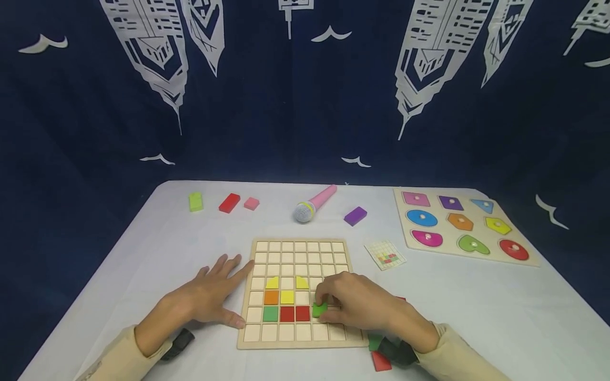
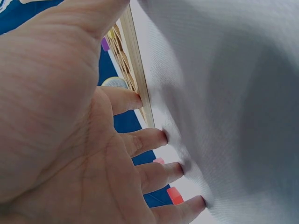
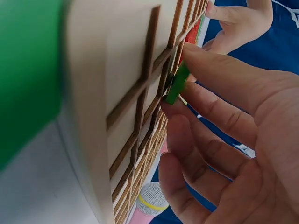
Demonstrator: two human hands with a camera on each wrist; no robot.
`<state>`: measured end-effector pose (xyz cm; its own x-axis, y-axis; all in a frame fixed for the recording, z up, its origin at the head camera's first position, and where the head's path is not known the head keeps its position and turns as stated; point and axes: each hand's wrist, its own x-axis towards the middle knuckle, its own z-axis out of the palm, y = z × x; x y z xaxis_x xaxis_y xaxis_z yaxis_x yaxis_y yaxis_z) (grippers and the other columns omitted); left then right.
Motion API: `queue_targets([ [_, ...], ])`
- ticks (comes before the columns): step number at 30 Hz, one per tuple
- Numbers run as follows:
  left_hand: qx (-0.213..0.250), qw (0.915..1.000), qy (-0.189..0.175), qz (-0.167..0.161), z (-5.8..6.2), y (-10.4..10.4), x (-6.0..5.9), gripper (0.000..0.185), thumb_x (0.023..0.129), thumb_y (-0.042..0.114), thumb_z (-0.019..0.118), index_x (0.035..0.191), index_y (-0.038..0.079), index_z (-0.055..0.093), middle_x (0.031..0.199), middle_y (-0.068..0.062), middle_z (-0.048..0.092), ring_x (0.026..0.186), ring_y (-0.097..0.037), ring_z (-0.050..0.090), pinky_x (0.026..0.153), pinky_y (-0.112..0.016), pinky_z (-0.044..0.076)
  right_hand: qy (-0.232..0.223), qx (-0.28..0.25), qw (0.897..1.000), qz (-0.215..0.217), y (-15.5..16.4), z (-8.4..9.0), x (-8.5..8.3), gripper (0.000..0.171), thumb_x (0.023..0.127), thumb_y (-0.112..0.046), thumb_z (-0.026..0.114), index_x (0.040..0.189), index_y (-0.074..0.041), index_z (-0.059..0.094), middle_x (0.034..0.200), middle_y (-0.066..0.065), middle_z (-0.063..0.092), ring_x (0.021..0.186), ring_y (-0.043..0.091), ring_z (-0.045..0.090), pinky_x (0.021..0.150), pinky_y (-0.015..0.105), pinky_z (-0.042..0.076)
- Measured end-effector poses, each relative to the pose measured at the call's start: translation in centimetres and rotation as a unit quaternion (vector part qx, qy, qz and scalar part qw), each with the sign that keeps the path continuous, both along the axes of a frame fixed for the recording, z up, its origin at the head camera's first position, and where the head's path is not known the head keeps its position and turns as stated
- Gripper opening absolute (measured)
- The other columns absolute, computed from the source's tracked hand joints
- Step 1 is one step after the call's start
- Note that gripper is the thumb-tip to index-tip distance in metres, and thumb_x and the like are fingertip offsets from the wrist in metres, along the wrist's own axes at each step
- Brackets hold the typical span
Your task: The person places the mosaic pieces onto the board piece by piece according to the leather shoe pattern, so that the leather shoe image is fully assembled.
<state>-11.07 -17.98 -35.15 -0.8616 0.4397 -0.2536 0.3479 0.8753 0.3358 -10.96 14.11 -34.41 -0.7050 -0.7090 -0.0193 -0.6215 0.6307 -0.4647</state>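
A square wooden grid board (image 1: 252, 333) lies on the white table, with yellow, orange, green and red tiles in some cells. My right hand (image 1: 359, 301) pinches a green square tile (image 1: 320, 310) between thumb and fingers, over the cell right of the red tile (image 1: 302, 314). In the right wrist view the green tile (image 3: 178, 84) stands tilted on edge at the grid. My left hand (image 1: 212, 296) has its fingers spread, with thumb and index finger touching the board's left edge and the other fingertips (image 2: 175, 171) on the tablecloth.
A pattern card (image 1: 386, 255) lies right of the board, near a shape puzzle (image 1: 469, 225). Behind are a toy microphone (image 1: 314, 203) and a purple block (image 1: 355, 216). Lime (image 1: 196, 201), red (image 1: 230, 203) and pink blocks (image 1: 251, 203) sit back left. Loose tiles (image 1: 381, 361) lie under the right wrist.
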Motion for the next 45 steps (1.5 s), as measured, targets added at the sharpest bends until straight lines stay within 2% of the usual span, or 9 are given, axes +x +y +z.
queue_targets([
  [6,-0.003,1.0000,-0.002,0.003,0.0,0.2,0.0,0.122,0.063,0.058,0.086,0.159,0.013,0.026,0.164,-0.025,0.021,0.151,-0.052,0.011,0.112,-0.076,0.017,0.003,0.010,1.000,0.011,-0.1,-0.1,0.2,0.013,0.084,-0.023,0.082,0.094,-0.022,0.073,0.079,-0.014,0.059,0.068,0.001,0.048,0.060,0.018,0.043],
  [12,-0.003,1.0000,-0.005,0.005,-0.1,0.2,0.0,0.122,0.062,0.058,0.086,0.160,0.013,0.026,0.164,-0.025,0.021,0.151,-0.052,0.011,0.112,-0.076,0.016,0.004,0.016,1.000,0.012,-0.4,-0.1,0.4,0.016,0.083,-0.023,0.083,0.096,-0.022,0.074,0.094,-0.017,0.065,0.079,0.002,0.054,0.071,0.019,0.047],
  [22,-0.004,1.0000,-0.003,0.000,0.0,0.0,0.0,0.122,0.063,0.058,0.086,0.159,0.012,0.026,0.164,-0.026,0.020,0.151,-0.052,0.010,0.112,-0.076,0.016,-0.027,0.013,1.000,0.005,-1.1,0.0,0.0,0.018,0.080,-0.024,0.085,0.089,-0.024,0.069,0.086,-0.014,0.060,0.076,0.005,0.051,0.065,0.019,0.044],
  [25,-0.002,1.0000,-0.002,-0.002,-0.2,0.2,0.0,0.122,0.063,0.058,0.086,0.159,0.012,0.026,0.164,-0.026,0.021,0.150,-0.052,0.011,0.112,-0.076,0.017,-0.020,0.018,1.000,0.010,-0.4,0.0,0.4,0.016,0.082,-0.025,0.083,0.095,-0.024,0.073,0.093,-0.015,0.062,0.080,0.003,0.053,0.070,0.019,0.047],
  [29,-0.003,1.0000,0.004,0.000,-0.3,0.1,0.0,0.123,0.062,0.059,0.086,0.159,0.013,0.027,0.164,-0.025,0.022,0.150,-0.052,0.012,0.111,-0.076,0.017,0.011,0.032,0.999,0.029,1.2,0.2,1.5,0.023,0.087,-0.032,0.079,0.108,-0.024,0.074,0.108,-0.016,0.061,0.092,0.000,0.055,0.079,0.022,0.052],
  [32,-0.007,1.0000,0.001,0.003,-0.4,0.2,-0.1,0.122,0.062,0.058,0.086,0.159,0.014,0.027,0.164,-0.024,0.021,0.151,-0.051,0.011,0.112,-0.076,0.017,0.020,0.040,0.999,0.021,2.7,0.3,2.6,0.024,0.089,-0.038,0.076,0.110,-0.028,0.072,0.113,-0.017,0.059,0.098,0.000,0.054,0.083,0.024,0.053],
  [38,-0.005,1.0000,-0.002,0.006,-0.4,0.2,-0.1,0.122,0.063,0.056,0.087,0.160,0.015,0.027,0.164,-0.023,0.021,0.151,-0.051,0.011,0.113,-0.075,0.016,-0.025,0.059,0.997,-0.031,5.7,0.4,4.3,0.026,0.086,-0.044,0.076,0.111,-0.035,0.071,0.111,-0.024,0.061,0.098,-0.001,0.055,0.087,0.029,0.054],
  [45,-0.007,1.0000,-0.004,0.004,-0.4,0.3,-0.3,0.122,0.063,0.056,0.087,0.160,0.015,0.026,0.165,-0.023,0.020,0.151,-0.051,0.010,0.113,-0.076,0.016,-0.115,0.100,0.984,-0.090,8.0,-0.4,5.6,0.035,0.080,-0.055,0.077,0.111,-0.041,0.069,0.111,-0.022,0.062,0.091,0.003,0.053,0.084,0.027,0.057],
])
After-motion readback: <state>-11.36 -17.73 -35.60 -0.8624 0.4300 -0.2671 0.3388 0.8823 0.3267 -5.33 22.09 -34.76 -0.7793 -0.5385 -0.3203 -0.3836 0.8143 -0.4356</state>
